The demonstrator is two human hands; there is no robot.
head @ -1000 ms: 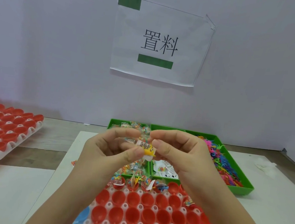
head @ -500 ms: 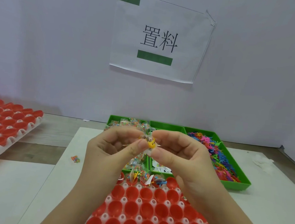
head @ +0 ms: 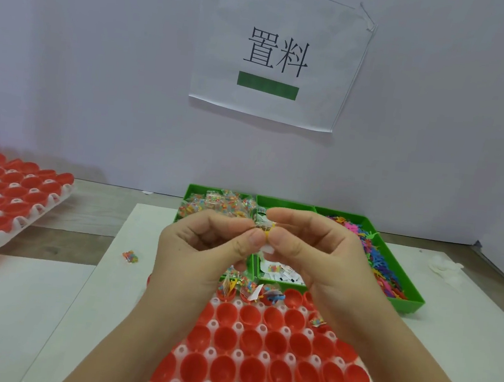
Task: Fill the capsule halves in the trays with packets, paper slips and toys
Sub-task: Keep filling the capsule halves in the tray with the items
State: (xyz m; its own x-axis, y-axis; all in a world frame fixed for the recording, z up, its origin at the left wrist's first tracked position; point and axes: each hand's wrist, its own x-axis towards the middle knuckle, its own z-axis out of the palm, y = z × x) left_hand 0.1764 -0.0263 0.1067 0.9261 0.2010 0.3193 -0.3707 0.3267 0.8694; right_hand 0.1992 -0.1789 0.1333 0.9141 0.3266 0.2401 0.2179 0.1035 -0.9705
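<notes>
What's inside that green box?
The green box has three sections: clear packets on the left, paper slips in the middle, bright toys on the right. The left hand and right hand hide part of the left and middle sections.

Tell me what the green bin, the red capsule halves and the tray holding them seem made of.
Green bin: likely moulded plastic, semi-gloss, uniform colour, thin straight walls. Red capsule halves: smooth plastic, soft highlights inside the cups. Tray: probably thin formed plastic, milky and translucent between the cups.
</notes>
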